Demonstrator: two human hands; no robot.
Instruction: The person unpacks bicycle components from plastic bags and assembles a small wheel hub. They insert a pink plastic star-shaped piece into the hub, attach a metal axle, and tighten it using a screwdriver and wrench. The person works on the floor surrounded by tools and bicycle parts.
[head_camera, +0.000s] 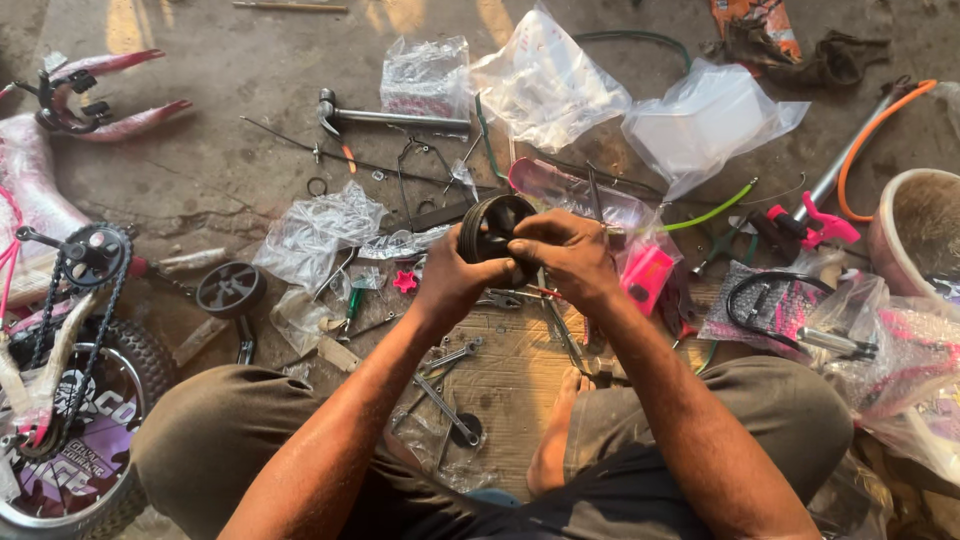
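Above your knees, both hands grip the small black wheel (492, 228): left hand (452, 275) cups its rim, right hand (562, 255) fingers press at the hub. Next, steady alignment seems needed.

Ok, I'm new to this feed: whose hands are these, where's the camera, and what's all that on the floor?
One picture, from a camera on the person's head, looking down at their own hands and knees. Both hands, left hand and right hand, hold a small black wheel between them. A second black wheel lies on the concrete floor. Around it lie wrenches, clear plastic bags, a hammer and pink parts. At left stands a small bicycle's rear wheel and chain.
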